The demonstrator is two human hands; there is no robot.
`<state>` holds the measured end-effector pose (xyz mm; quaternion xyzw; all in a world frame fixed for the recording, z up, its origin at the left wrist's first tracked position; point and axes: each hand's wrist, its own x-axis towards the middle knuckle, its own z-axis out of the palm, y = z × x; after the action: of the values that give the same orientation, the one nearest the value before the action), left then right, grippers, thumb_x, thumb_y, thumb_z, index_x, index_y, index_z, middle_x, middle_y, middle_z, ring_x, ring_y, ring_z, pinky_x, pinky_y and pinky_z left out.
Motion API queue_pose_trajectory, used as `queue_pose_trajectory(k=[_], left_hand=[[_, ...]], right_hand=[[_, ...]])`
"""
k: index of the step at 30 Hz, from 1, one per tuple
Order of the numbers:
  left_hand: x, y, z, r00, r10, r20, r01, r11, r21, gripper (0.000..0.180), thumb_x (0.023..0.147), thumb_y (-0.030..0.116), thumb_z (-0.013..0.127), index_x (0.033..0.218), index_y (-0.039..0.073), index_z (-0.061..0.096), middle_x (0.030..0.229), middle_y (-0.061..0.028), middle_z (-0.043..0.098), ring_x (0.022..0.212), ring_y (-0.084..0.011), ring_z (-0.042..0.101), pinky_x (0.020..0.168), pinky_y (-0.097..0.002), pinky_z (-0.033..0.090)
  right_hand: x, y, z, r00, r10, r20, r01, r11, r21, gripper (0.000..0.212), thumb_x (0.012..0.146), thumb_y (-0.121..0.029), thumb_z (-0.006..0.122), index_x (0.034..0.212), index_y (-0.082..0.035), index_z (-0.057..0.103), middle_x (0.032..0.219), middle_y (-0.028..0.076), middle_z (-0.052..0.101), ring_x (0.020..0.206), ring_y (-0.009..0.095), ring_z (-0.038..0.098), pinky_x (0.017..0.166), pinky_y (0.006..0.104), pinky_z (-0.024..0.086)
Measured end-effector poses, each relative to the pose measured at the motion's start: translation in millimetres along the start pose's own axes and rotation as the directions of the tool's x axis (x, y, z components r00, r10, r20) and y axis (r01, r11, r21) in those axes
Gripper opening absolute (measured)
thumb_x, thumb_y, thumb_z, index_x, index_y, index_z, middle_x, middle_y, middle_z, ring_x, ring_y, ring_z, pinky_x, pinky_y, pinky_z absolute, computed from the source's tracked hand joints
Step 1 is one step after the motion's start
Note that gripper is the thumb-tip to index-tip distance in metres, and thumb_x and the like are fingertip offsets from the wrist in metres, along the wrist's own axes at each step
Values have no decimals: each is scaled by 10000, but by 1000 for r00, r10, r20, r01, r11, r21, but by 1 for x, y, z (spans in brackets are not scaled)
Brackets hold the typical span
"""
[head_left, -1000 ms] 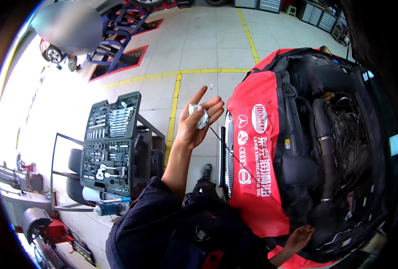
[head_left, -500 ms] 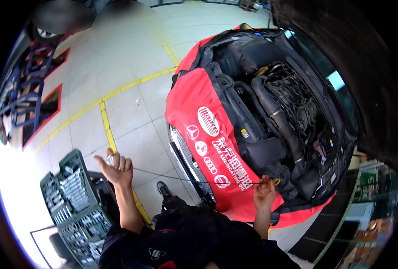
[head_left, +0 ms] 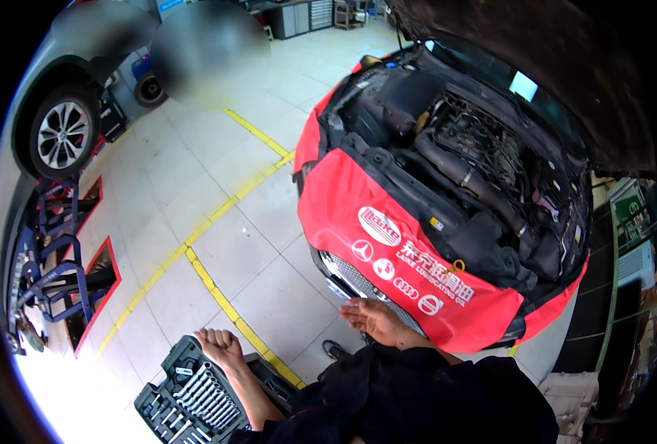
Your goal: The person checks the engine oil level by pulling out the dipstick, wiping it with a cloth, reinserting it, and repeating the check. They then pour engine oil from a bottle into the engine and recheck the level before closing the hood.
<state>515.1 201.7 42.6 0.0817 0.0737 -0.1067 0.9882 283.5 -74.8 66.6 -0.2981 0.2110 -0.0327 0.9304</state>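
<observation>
My left hand is closed in a fist just above the tool case. What it holds, if anything, is hidden. My right hand is in front of the car's grille, fingers stretched out to the left and nothing visible in them. Beyond the right wrist a yellow ring shows against the upper edge of the red fender cover. I cannot make out a rod running from it. The car's engine bay lies uncovered under the raised hood.
Rows of wrenches and other tools fill the case. Yellow lines cross the tiled floor. At the left stands another car's wheel above a blue lift frame. Cabinets line the back.
The thin rod stretched between my hands and the white cloth in my left hand no longer show. My right hand has moved left, away from the engine bay. The view has shifted.
</observation>
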Motion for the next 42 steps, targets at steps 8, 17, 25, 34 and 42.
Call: queue_pose_trajectory(k=[8, 17, 25, 34, 42], left_hand=[[-15, 32, -43, 988, 82, -129, -100, 985, -139, 393, 953, 285, 357, 623, 78, 409, 432, 36, 185, 356, -84, 111, 330, -240, 121], [31, 46, -34, 953, 237, -186, -241, 970, 1, 404, 953, 337, 349, 618, 115, 381, 456, 54, 202, 355, -74, 112, 323, -241, 107], [114, 9, 57, 920, 352, -175, -325, 931, 163, 346, 920, 227, 409, 586, 168, 339, 450, 63, 189, 364, -80, 137, 352, -242, 142], [136, -42, 37, 909, 392, -140, -409, 904, -124, 391, 946, 412, 334, 704, 118, 421, 447, 37, 191, 350, -94, 143, 348, -247, 145], [109, -37, 112, 767, 621, -161, -523, 751, 403, 331, 934, 392, 384, 743, 124, 415, 480, 34, 221, 369, -78, 171, 371, -242, 156]], right_hand=[[59, 6, 27, 966, -115, 233, 211, 872, -442, 280, 943, -206, 423, 1051, 4, 574, 1046, 115, 623, 1010, 189, 584, 808, 270, 451], [142, -17, 39, 902, -11, 431, 234, 853, -467, 264, 942, -172, 420, 1046, 4, 587, 1064, 93, 618, 1007, 170, 578, 792, 269, 443], [246, -45, 43, 864, -220, 452, 375, 881, -287, 280, 916, -228, 485, 960, 24, 600, 980, 156, 632, 874, 209, 606, 753, 308, 466], [305, -123, 49, 717, -204, 666, 535, 774, -339, 246, 901, -212, 507, 931, 26, 562, 920, 189, 618, 819, 244, 605, 751, 326, 481], [357, -209, -7, 779, -452, 435, 562, 811, -162, 267, 887, -277, 532, 970, -23, 522, 953, 152, 598, 790, 210, 586, 693, 277, 466]])
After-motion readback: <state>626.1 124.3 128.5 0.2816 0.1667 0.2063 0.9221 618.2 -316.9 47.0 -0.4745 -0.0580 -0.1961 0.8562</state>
